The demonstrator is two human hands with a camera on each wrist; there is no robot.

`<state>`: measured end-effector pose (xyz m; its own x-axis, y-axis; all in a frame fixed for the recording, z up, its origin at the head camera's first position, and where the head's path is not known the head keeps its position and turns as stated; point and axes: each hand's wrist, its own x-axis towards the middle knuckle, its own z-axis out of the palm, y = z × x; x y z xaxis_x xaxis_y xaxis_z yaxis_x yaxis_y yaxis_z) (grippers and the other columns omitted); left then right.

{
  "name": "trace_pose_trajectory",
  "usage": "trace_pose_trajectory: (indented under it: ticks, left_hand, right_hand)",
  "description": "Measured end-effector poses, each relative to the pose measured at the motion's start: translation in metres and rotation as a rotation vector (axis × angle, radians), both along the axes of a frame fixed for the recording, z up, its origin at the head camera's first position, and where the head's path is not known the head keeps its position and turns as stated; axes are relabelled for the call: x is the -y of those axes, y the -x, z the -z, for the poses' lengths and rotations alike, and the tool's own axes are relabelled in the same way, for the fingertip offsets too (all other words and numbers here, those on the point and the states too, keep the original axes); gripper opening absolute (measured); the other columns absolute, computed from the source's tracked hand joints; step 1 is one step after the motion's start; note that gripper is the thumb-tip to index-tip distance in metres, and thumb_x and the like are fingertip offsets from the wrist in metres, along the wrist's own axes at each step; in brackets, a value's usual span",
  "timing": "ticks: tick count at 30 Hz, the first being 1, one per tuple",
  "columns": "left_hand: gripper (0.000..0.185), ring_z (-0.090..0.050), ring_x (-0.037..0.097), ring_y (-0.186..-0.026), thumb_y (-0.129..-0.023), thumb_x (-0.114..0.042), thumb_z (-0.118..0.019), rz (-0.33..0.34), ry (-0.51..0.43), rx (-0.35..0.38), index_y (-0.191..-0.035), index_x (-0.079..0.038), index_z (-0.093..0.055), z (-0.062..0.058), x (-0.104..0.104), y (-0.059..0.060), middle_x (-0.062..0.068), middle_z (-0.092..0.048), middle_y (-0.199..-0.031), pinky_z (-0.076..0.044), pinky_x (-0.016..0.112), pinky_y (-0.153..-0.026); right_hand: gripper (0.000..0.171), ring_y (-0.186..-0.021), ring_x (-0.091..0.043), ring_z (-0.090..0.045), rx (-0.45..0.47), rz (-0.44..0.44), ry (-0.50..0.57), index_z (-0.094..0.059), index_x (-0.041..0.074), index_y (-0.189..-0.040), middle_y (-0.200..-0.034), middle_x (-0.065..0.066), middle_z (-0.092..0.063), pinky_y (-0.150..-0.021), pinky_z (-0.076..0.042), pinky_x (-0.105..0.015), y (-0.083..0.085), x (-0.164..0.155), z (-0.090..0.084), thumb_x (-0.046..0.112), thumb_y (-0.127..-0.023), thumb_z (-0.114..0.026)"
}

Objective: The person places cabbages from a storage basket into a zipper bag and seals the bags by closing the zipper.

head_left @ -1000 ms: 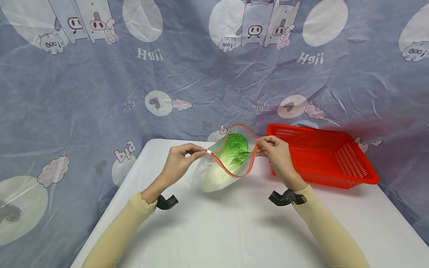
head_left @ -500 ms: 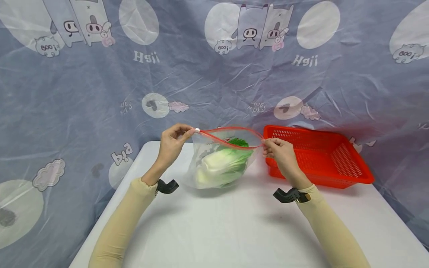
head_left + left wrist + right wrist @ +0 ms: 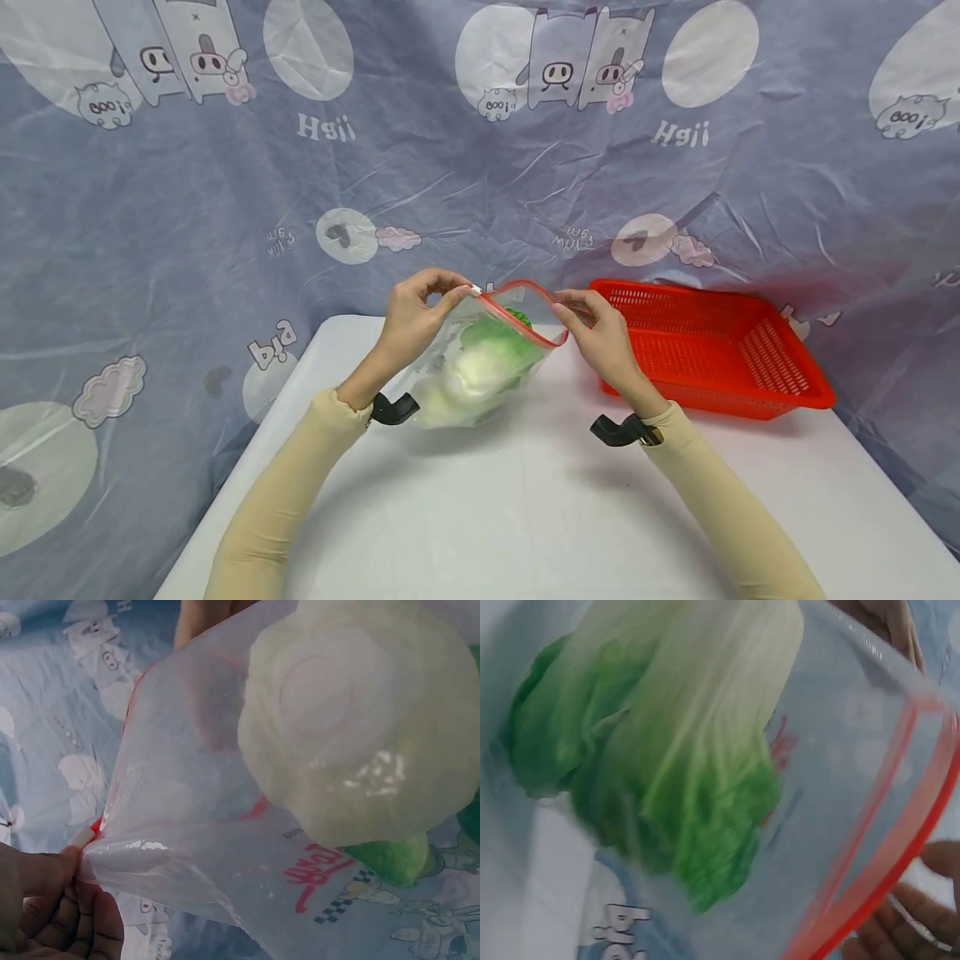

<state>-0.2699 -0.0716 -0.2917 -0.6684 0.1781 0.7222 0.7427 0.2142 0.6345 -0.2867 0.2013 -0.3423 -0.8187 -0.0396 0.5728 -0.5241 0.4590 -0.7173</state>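
A clear slider zip bag with a red-edged mouth holds a Chinese cabbage, its pale base to the lower left and green leaves toward the mouth. My left hand pinches the bag's left top corner, right at the white slider. The left wrist view shows the thumb pressed against the curled fingers there. My right hand is at the right part of the red rim, fingertips overlapping it. In the right wrist view, its thumb and fingers stand apart beside the red edge. The mouth gapes slightly.
A red perforated plastic basket stands at the back right of the white-covered table. A grey-blue patterned cloth hangs behind the table. Black wrist mounts project inward from both forearms.
The bag's mouth was stretched wide between both hands; now the hands are closer together and the rim is slack and bowed. The right hand has come off the right corner and moved left.
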Motion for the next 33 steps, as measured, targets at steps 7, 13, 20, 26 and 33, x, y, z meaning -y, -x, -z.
trace_pose_trajectory:
  ticks: [7, 13, 20, 26, 33]
  left_hand:
    - [0.008, -0.058, 0.012, -0.076, -0.088, -0.017, -0.071, 0.006, 0.105, -0.080, -0.093, -0.010, -0.071, 0.006, -0.018, 0.001, 0.003, -0.069, -0.085, -0.047, 0.026, -0.071]
    - [0.006, -0.056, 0.012, -0.076, -0.089, -0.016, -0.070, 0.019, 0.119, -0.111, -0.091, -0.011, -0.071, 0.011, -0.027, -0.005, 0.001, -0.065, -0.081, -0.045, 0.026, -0.070]
    - [0.006, -0.058, 0.015, -0.075, -0.088, -0.014, -0.070, 0.011, 0.079, -0.122, -0.092, -0.010, -0.070, 0.020, -0.027, -0.008, 0.003, -0.066, -0.081, -0.047, 0.025, -0.072]
    - [0.005, -0.056, 0.012, -0.075, -0.089, -0.013, -0.069, 0.001, 0.089, -0.171, -0.093, -0.010, -0.068, 0.025, -0.027, -0.008, 0.001, -0.064, -0.080, -0.047, 0.024, -0.071]
    - [0.005, -0.054, 0.011, -0.075, -0.091, -0.013, -0.066, 0.014, 0.130, -0.205, -0.092, -0.008, -0.067, 0.024, -0.026, -0.010, 0.001, -0.061, -0.080, -0.046, 0.024, -0.069]
  right_hand:
    - [0.033, -0.107, -0.029, -0.062, -0.328, -0.198, -0.115, -0.067, -0.002, -0.113, -0.109, -0.016, -0.068, -0.098, -0.047, -0.036, -0.031, 0.047, -0.039, -0.002, -0.081, -0.074]
    - [0.015, -0.083, -0.020, -0.063, -0.403, -0.236, -0.122, -0.070, 0.001, -0.095, -0.087, -0.010, -0.069, -0.081, -0.051, -0.024, -0.030, 0.057, -0.038, -0.003, -0.081, -0.073]
    - [0.014, -0.080, -0.014, -0.060, -0.435, -0.264, -0.188, -0.067, 0.007, -0.099, -0.089, -0.005, -0.066, -0.075, -0.051, -0.028, -0.013, 0.055, -0.017, 0.001, -0.085, -0.070]
    - [0.016, -0.076, -0.014, -0.060, -0.473, -0.286, -0.168, -0.068, 0.005, -0.097, -0.085, -0.006, -0.066, -0.070, -0.051, -0.028, -0.011, 0.056, -0.011, -0.002, -0.083, -0.071]
    - [0.019, -0.072, -0.011, -0.055, -0.497, -0.315, -0.156, -0.069, 0.006, -0.097, -0.081, -0.002, -0.065, -0.068, -0.046, -0.020, -0.012, 0.054, -0.013, -0.004, -0.082, -0.072]
